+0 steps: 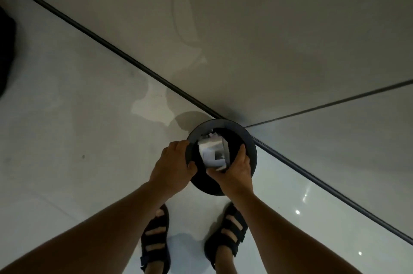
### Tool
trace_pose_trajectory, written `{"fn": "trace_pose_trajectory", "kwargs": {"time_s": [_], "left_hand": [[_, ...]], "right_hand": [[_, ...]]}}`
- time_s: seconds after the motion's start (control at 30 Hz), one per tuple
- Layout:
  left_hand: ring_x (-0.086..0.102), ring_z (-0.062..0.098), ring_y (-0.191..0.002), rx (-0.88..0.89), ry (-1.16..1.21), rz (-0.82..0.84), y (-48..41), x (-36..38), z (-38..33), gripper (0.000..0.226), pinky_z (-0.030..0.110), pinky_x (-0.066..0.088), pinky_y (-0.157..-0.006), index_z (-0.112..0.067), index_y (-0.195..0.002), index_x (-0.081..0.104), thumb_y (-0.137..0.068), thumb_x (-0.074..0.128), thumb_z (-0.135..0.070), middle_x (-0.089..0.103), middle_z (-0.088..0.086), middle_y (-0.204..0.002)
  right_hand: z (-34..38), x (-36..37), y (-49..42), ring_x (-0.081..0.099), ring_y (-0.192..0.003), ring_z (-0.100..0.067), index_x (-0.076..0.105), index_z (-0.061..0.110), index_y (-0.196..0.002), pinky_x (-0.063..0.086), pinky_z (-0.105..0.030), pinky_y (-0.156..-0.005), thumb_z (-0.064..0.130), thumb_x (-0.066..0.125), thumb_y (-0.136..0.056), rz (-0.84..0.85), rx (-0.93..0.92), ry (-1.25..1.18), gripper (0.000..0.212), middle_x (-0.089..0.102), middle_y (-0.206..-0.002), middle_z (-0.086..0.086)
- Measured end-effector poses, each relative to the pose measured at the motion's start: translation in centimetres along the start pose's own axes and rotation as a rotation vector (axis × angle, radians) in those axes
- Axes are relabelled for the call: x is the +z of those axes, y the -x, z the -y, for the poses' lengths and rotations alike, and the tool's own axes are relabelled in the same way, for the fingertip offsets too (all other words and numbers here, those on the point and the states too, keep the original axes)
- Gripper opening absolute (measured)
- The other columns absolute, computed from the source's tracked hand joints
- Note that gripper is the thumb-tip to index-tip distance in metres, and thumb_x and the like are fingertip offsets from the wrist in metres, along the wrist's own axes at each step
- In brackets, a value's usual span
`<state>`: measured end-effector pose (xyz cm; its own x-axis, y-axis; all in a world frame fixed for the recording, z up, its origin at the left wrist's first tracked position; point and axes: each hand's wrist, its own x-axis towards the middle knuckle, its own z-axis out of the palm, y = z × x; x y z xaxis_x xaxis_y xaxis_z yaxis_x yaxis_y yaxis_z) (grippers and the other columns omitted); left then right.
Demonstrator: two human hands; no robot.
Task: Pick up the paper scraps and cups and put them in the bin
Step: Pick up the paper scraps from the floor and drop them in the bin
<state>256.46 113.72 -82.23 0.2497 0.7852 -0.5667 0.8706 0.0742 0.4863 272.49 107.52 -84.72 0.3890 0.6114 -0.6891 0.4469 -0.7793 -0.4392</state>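
The left hand (173,166) grips the rim of the black bin (250,144), thumb hooked inside the opening. The right hand (237,173) clasps a white wad of paper scraps (212,153) between thumb and fingers, within the bin's mouth. More crumpled paper (210,134) lies just beyond the held wad. Below both wrists, dark sandals (156,235) stand on the glossy floor (78,139).

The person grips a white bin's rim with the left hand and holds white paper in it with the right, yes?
Not quite: the head view shows the bin is black, not white. The left hand does grip its rim and the right hand holds white paper in its opening.
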Motion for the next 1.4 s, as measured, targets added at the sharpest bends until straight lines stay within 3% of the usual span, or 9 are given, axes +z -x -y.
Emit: {"fn": "trace_pose_trajectory", "kwargs": {"time_s": [0.17,0.4,0.67,0.83,1.13,1.4], "left_hand": [[0.038,0.026,-0.13,0.05,-0.016,0.028,-0.2,-2.4,-2.0,0.064,0.036,0.039,-0.1,-0.017,-0.144,0.032,-0.088,0.059,-0.032,0.039,0.007,-0.143],[0.039,0.025,-0.127,0.13,-0.138,0.121,2.8,-7.0,-6.1,0.064,0.036,0.042,-0.101,-0.02,-0.143,0.033,-0.087,0.061,-0.034,0.04,0.006,-0.14],[0.035,0.028,-0.133,0.305,-0.257,0.187,12.2,-14.8,-16.4,0.067,0.037,0.035,-0.106,-0.018,-0.144,0.033,-0.087,0.061,-0.038,0.037,0.008,-0.146],[0.04,0.028,-0.129,0.423,-0.38,0.293,19.8,-17.1,-23.2,0.063,0.04,0.037,-0.106,-0.02,-0.14,0.039,-0.085,0.059,-0.042,0.042,0.007,-0.143],[0.027,0.026,-0.136,0.703,-0.577,0.421,34.6,-13.8,-34.5,0.069,0.036,0.029,-0.111,-0.021,-0.147,0.03,-0.087,0.057,-0.044,0.031,0.007,-0.149],[0.019,0.026,-0.141,0.887,-0.803,0.478,47.6,-5.4,-41.6,0.074,0.039,0.027,-0.113,-0.023,-0.149,0.025,-0.088,0.054,-0.049,0.025,0.005,-0.154]], "right_hand": [[0.1,-0.4,2.7,0.03,-0.139,-0.029,0.004,0.02,-0.154,0.04,-0.045,-0.108,0.041,0.067,-0.085,-0.034,0.008,0.036,0.096,0.028,-0.152,-0.007],[2.1,-6.1,7.7,0.033,-0.136,-0.023,0.026,0.023,-0.147,0.041,-0.042,-0.108,0.047,0.061,-0.087,-0.076,0.0,0.058,0.074,0.037,-0.146,-0.003],[4.8,-15.5,21.1,0.019,-0.145,-0.025,0.022,0.026,-0.152,0.03,-0.044,-0.113,0.057,0.059,-0.088,-0.13,0.099,0.063,0.08,0.021,-0.158,-0.002],[4.1,-21.2,31.4,0.023,-0.143,-0.024,0.029,0.024,-0.15,0.033,-0.042,-0.111,0.055,0.058,-0.088,-0.191,0.118,0.01,0.075,0.025,-0.156,-0.002],[-5.2,-27.3,48.9,0.024,-0.141,-0.025,0.033,0.022,-0.149,0.035,-0.043,-0.11,0.052,0.056,-0.089,-0.367,0.319,-0.151,0.071,0.027,-0.154,-0.005],[-17.4,-28.0,62.0,0.022,-0.142,-0.026,0.028,0.027,-0.151,0.032,-0.043,-0.111,0.058,0.051,-0.088,-0.48,0.481,-0.217,0.075,0.023,-0.156,-0.004]]}}
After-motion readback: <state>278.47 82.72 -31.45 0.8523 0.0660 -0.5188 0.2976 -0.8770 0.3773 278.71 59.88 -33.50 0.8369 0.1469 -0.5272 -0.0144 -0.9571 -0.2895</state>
